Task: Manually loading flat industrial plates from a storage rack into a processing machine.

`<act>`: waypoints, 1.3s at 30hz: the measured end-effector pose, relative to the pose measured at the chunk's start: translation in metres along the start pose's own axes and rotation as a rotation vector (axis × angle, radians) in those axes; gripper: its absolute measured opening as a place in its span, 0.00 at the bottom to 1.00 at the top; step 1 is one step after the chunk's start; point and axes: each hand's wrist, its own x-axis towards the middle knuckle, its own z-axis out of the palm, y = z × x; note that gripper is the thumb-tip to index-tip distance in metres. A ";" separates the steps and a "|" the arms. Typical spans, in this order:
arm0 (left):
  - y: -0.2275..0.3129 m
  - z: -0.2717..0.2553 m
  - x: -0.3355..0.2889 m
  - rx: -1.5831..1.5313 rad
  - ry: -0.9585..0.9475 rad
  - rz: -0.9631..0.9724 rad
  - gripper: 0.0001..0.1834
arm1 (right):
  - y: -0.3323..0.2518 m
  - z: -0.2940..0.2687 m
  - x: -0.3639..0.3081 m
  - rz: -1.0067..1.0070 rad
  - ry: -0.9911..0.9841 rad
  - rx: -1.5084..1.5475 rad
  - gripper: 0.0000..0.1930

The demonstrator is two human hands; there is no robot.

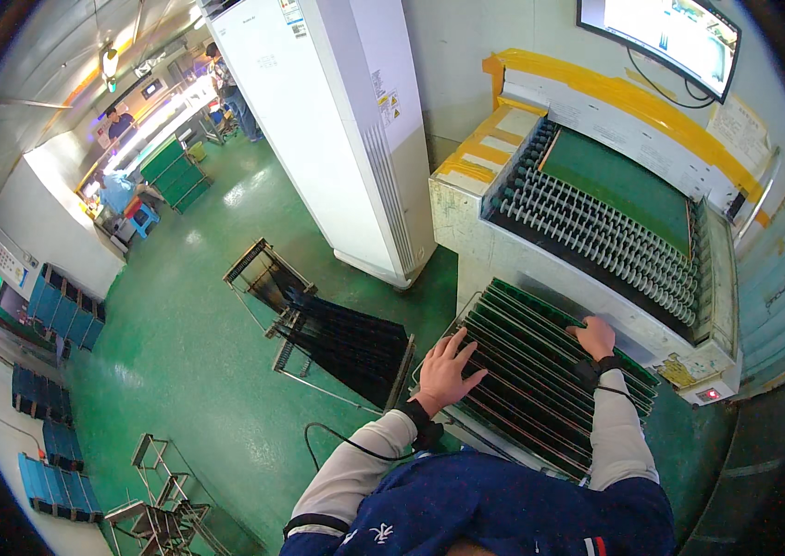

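Observation:
A wire rack point(466, 320) stands in front of me, filled with several thin green boards point(527, 371) on edge in rows. Over the rack's left side my left hand point(445, 371) has its fingers spread, close to the board edges and holding nothing. Toward the rack's far right side, my right hand point(594, 337) is closed at the top edge of a green board, its fingertips partly hidden. Beyond the rack, another large green board point(619, 181) lies flat on the rollers point(596, 236) of a conveyor machine.
Left of my rack stands a second rack of dark boards point(346, 338). A tall white cabinet unit point(327, 120) rises behind it. Metal frames point(161, 510) stand at the lower left, blue racks point(63, 310) along the left wall. A screen point(679, 42) hangs at upper right. People work far off.

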 end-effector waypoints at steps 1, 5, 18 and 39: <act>0.000 0.000 0.000 0.001 0.001 0.002 0.32 | 0.000 0.000 0.000 0.002 -0.004 -0.003 0.30; 0.001 -0.002 0.000 0.008 -0.009 -0.004 0.32 | 0.001 0.000 0.000 -0.004 0.005 -0.005 0.30; -0.001 0.002 -0.001 0.010 -0.018 -0.012 0.32 | -0.004 -0.004 -0.003 0.007 -0.002 -0.015 0.30; 0.001 -0.001 0.000 0.015 -0.018 -0.011 0.32 | -0.001 -0.001 -0.003 -0.011 0.019 -0.010 0.30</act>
